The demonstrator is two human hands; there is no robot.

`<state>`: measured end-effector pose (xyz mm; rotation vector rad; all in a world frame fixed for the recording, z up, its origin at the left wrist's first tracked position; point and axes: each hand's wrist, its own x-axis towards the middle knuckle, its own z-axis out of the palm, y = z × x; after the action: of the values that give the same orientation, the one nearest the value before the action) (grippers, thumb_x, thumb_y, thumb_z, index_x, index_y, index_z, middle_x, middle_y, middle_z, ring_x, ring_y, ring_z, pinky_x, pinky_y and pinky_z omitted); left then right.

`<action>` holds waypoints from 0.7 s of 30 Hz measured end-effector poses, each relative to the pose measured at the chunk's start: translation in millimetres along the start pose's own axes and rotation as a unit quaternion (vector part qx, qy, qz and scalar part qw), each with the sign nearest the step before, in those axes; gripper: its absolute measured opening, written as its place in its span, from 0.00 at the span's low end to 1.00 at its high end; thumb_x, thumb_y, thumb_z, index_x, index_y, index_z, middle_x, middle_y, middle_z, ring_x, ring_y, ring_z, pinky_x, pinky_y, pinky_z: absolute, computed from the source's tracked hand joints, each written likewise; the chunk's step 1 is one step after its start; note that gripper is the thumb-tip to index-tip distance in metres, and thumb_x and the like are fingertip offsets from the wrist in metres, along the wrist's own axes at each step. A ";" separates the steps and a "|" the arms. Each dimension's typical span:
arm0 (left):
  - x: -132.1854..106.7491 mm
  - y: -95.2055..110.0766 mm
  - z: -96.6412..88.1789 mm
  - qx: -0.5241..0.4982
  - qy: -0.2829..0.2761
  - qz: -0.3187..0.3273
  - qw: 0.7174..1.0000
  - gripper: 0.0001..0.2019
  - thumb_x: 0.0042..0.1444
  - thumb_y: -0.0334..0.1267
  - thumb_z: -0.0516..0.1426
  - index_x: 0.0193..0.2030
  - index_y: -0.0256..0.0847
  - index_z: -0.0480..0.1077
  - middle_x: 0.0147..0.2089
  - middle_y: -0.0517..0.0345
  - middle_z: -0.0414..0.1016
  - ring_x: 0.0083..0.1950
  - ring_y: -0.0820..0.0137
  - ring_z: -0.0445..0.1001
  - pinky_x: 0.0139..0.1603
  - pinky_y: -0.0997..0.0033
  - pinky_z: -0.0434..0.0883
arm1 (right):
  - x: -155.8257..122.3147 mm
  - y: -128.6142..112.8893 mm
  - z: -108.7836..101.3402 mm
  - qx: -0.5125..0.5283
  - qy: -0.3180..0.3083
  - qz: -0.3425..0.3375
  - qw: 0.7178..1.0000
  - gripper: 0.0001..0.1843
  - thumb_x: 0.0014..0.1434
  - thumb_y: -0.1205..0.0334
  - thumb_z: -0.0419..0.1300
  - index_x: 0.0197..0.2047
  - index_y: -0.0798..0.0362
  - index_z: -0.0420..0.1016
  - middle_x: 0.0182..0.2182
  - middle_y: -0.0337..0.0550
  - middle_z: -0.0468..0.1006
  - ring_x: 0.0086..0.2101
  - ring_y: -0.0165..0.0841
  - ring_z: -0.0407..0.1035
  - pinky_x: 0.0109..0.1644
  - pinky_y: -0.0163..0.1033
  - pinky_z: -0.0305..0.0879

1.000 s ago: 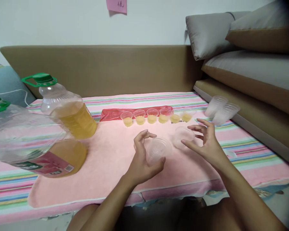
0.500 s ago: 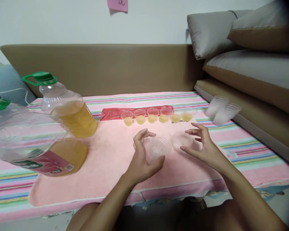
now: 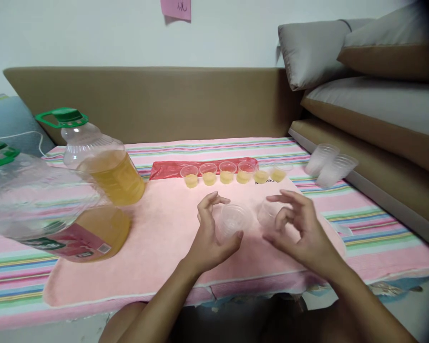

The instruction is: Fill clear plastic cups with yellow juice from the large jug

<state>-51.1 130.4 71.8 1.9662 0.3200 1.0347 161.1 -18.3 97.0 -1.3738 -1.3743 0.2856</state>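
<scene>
Pulled the right hand (image 3: 303,233) nearer and a little left since 0.5 s ago, curling its fingers (image 3: 293,197) inward; kept the left hand (image 3: 207,240) in place. Grips a tilted clear cup (image 3: 234,219) loosely in the left hand, thumb on the near side, other fingers arched over the far side, spread wide around it. Cups the right hand half closed beside a second clear cup (image 3: 266,212), just right of the first; cannot tell whether those fingers clasp it or merely touch it. Works over a pink towel (image 3: 153,247) laid on a striped cloth (image 3: 361,224). Faces 6 small cups (image 3: 228,174) of yellow liquid in a row at the towel's far edge, with a red bag (image 3: 168,169) just beyond. Has 2 large bottles (image 3: 107,166) with yellow liquid and green caps at the left, and a lying stack of empty cups (image 3: 329,164) at the far right.
</scene>
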 end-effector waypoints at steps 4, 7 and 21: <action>1.2 -2.8 -1.0 -0.005 0.019 0.013 1.000 0.43 0.66 0.46 0.67 0.75 0.56 0.42 0.66 0.47 0.62 0.71 0.52 0.62 0.75 0.37 0.54 | -11.4 -14.3 37.7 0.084 -0.053 0.131 0.986 0.58 0.58 0.50 0.83 0.76 0.30 0.48 0.71 0.47 0.64 0.27 0.25 0.67 0.30 0.37 0.70; 2.2 -3.5 -1.1 -0.011 0.021 0.017 1.000 0.43 0.66 0.46 0.67 0.75 0.56 0.43 0.66 0.48 0.62 0.71 0.52 0.62 0.75 0.38 0.54 | -15.1 -11.2 56.3 0.119 -0.062 0.191 0.972 0.68 0.55 0.54 0.83 0.80 0.30 0.39 0.71 0.49 0.64 0.29 0.27 0.69 0.32 0.38 0.70; 0.2 -4.9 -1.5 -0.006 0.026 0.026 0.999 0.43 0.66 0.46 0.68 0.77 0.58 0.44 0.70 0.48 0.60 0.75 0.55 0.60 0.78 0.42 0.52 | -8.9 -6.3 80.3 0.111 -0.063 0.165 0.978 0.57 0.65 0.52 0.68 0.81 0.56 0.33 0.23 0.23 0.65 0.25 0.36 0.66 0.48 0.51 0.69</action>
<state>-51.3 134.3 68.4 1.9492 0.2926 1.1190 91.9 13.2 69.0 -1.4085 -1.1708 0.7371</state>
